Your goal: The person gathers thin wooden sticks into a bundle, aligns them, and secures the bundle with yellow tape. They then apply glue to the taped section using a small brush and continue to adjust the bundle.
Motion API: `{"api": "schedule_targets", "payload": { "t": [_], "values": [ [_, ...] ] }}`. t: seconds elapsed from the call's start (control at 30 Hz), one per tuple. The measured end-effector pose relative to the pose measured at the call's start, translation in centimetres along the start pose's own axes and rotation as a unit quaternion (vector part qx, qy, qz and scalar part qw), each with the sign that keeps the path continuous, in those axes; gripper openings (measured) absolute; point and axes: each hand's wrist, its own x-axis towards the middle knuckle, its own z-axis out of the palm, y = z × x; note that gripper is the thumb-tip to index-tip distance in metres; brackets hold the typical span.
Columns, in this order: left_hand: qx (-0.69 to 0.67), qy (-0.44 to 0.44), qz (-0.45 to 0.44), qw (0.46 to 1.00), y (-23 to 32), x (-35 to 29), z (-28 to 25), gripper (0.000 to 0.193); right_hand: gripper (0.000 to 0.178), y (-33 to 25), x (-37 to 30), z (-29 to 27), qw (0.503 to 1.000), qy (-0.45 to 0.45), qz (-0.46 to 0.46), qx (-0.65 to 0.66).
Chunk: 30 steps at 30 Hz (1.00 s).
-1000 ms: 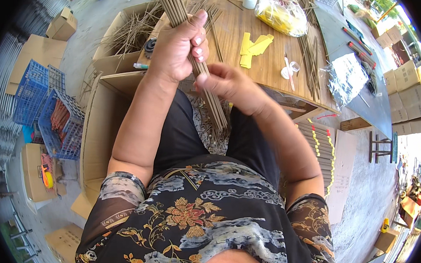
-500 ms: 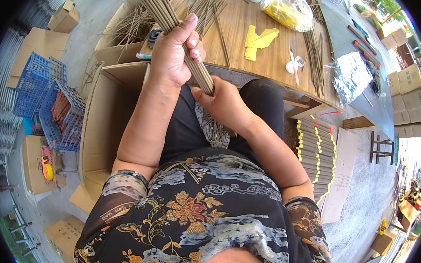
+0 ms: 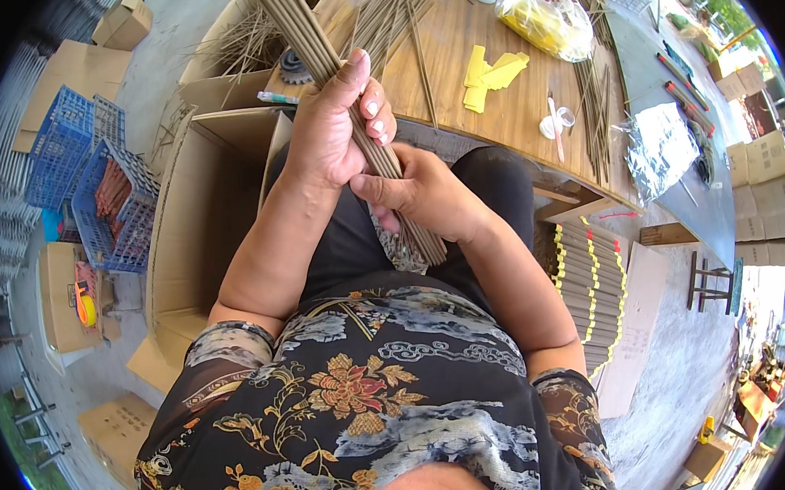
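A bundle of thin brown incense sticks [image 3: 293, 24] slants in front of my body, its upper end away from me and to the left. My left hand [image 3: 334, 126] is closed round the middle of it, thumb on top. Lower down, my right hand [image 3: 421, 193] grips the same bundle with its thumb across the sticks. The lower ends of the sticks come out below the right hand, over my lap. Crinkled clear plastic [image 3: 402, 253] lies beside those ends; whether it wraps them I cannot tell.
A wooden table [image 3: 455, 95] ahead carries loose sticks [image 3: 391, 22], yellow paper strips [image 3: 493, 76] and a bag of yellow material [image 3: 545, 16]. An open cardboard box [image 3: 195, 222] stands left, near blue crates [image 3: 108, 215]. Banded stick bundles [image 3: 586, 277] lie at right.
The bundle has slid down through my hands toward my lap, so its lower ends now show below the right hand. My left hand has come slightly nearer and to the right.
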Motion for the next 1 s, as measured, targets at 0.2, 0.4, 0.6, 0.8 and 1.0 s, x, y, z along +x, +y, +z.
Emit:
{"api": "schedule_targets", "payload": {
  "t": [0.2, 0.4, 0.6, 0.8, 1.0],
  "values": [
    [0.027, 0.032, 0.083, 0.996, 0.1, -0.3, -0.5, 0.027, 0.027, -1.2, -1.3, 0.6, 0.902, 0.242, -0.185, -0.307],
    [0.057, 0.018, 0.104, 0.993, -0.1, -0.2, -0.6, 0.025, 0.023, -1.2, -1.2, 0.7, 0.938, 0.222, -0.115, -0.239],
    [0.046, 0.02, 0.094, 0.994, 0.1, -0.3, -0.9, 0.025, 0.021, -1.6, -0.9, 0.1, 0.973, 0.179, -0.039, -0.143],
    [0.049, 0.035, 0.086, 0.994, 0.0, -0.2, -1.4, 0.025, 0.016, -1.6, -0.8, 0.1, 0.928, 0.192, -0.149, -0.283],
    [0.07, 0.057, 0.099, 0.991, -0.4, 0.1, -1.9, 0.025, 0.011, -0.9, -0.2, 0.4, 0.866, 0.22, -0.238, -0.38]
  ]
}}
